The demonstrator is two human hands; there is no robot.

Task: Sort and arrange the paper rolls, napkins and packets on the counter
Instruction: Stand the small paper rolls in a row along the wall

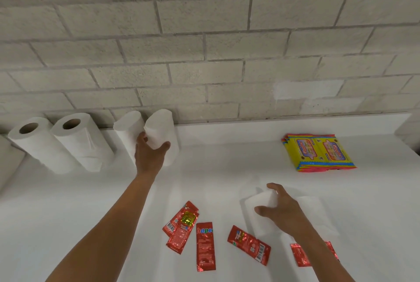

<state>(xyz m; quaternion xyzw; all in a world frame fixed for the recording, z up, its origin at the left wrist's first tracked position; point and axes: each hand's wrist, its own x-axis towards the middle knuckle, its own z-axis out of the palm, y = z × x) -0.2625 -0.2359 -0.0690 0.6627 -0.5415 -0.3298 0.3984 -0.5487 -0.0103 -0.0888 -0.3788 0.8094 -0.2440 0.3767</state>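
Several white paper rolls stand against the wall at the back left of the white counter (227, 159). My left hand (150, 154) grips the rightmost roll (162, 131), thumb and fingers curled round its lower part; another roll (127, 129) stands right beside it. My right hand (281, 209) holds a white paper roll (261, 211) lying on its side near the front right. Several red sauce packets (205, 245) lie scattered along the front. A white napkin (318, 213) lies flat behind my right hand, hard to make out against the counter.
Two larger paper towel rolls (68, 143) with visible cardboard cores stand at the far left. A stack of yellow and pink packets (318, 152) lies at the back right. A grey block wall (204, 43) closes the back of the counter.
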